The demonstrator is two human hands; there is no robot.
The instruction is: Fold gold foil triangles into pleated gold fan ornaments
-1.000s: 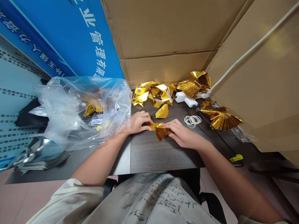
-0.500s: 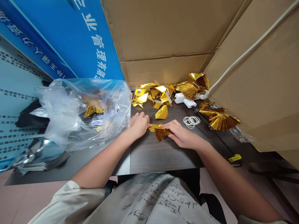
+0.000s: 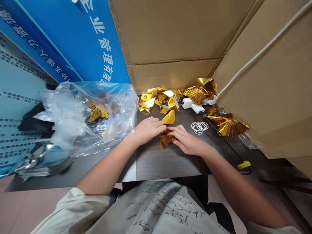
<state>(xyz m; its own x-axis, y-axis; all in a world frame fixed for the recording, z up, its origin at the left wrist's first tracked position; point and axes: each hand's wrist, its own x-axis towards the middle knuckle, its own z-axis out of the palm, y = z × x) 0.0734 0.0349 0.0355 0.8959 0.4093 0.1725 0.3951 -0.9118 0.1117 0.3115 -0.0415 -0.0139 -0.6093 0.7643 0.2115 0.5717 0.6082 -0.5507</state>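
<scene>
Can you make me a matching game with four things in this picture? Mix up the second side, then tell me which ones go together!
Things
1. Clear plastic bag
2. Thin white loops
3. Yellow tag
4. Right hand

Where or how
A. On the black cable
B. Holding pleated gold foil
C. See-through, on the left-hand side of the picture
D. In a little heap on the dark tabletop

Right pairs: 1-C, 2-D, 3-A, 4-B
</scene>
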